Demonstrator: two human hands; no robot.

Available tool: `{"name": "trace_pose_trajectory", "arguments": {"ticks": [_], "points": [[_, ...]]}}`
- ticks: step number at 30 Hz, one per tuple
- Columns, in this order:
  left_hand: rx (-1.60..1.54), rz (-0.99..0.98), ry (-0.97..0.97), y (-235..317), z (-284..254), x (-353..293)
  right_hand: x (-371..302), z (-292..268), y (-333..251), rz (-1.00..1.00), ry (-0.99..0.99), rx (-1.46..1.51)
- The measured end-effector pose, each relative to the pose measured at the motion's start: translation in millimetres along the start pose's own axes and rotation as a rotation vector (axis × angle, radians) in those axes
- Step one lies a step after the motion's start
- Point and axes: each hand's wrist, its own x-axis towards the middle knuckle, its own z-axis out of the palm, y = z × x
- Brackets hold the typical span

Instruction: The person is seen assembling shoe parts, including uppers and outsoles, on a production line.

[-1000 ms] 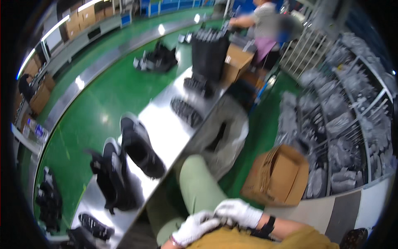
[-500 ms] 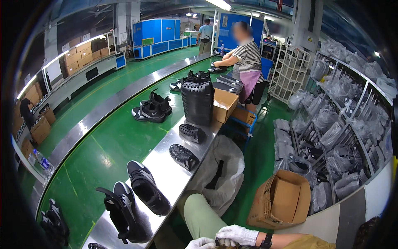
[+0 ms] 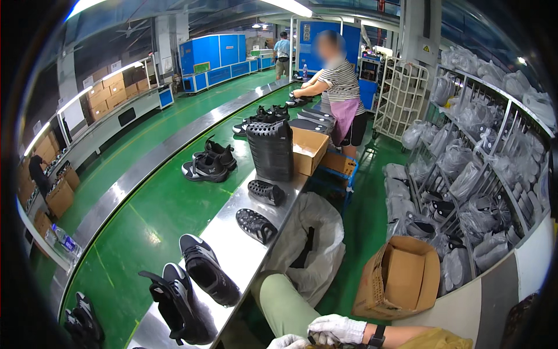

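At the lower edge, my white-gloved left hand [image 3: 289, 342] and white-gloved right hand [image 3: 338, 330] are close together. Both have bent fingers closed around something small and dark, mostly hidden and cut off by the picture's edge. A dark watch [image 3: 377, 337] circles my right wrist. To the left, a black sneaker with its tongue pulled up [image 3: 179, 305] rests on the metal ledge [image 3: 232, 247]. Beside it is another black sneaker [image 3: 208, 270]. Farther along lie two black, hole-dotted, shoe-shaped pieces [image 3: 256, 225], before a tall stack of similar black pieces [image 3: 270, 152].
A green conveyor belt [image 3: 145, 232] carries several black shoes [image 3: 206, 167]. A cardboard box [image 3: 308, 152] stands behind the stack, near a co-worker [image 3: 343, 81] handling shoes. A white sack [image 3: 322, 238] hangs below the ledge. To my right are an open carton [image 3: 369, 285] and racks of bagged shoe parts [image 3: 465, 168].
The whole view has shifted slightly with my head. My hands stay together at the lower edge, with only slight movement. The shoes on the ledge keep their places.
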Motion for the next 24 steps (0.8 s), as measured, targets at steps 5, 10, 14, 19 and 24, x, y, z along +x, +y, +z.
{"name": "trace_pose_trajectory", "arguments": {"ticks": [5,10,14,19,24], "points": [[0.06,0.067,-0.047,-10.8,-5.6,3.9,9.6,-9.9,10.6,0.051,-0.103,0.139],[-0.028,-0.001,0.024,-0.4,-12.1,-1.2,8.0,-14.8,5.9,0.044,-0.005,0.193],[-0.026,0.039,0.157,18.0,-24.4,-20.8,-1.4,-80.6,10.9,0.013,0.173,0.162],[-0.383,0.133,0.426,-17.4,-61.0,-73.6,-14.2,-143.1,16.2,-0.047,0.498,0.021],[-0.315,0.149,0.691,-22.0,-82.2,-124.9,-51.0,-237.9,86.0,0.096,0.364,0.034]]}}
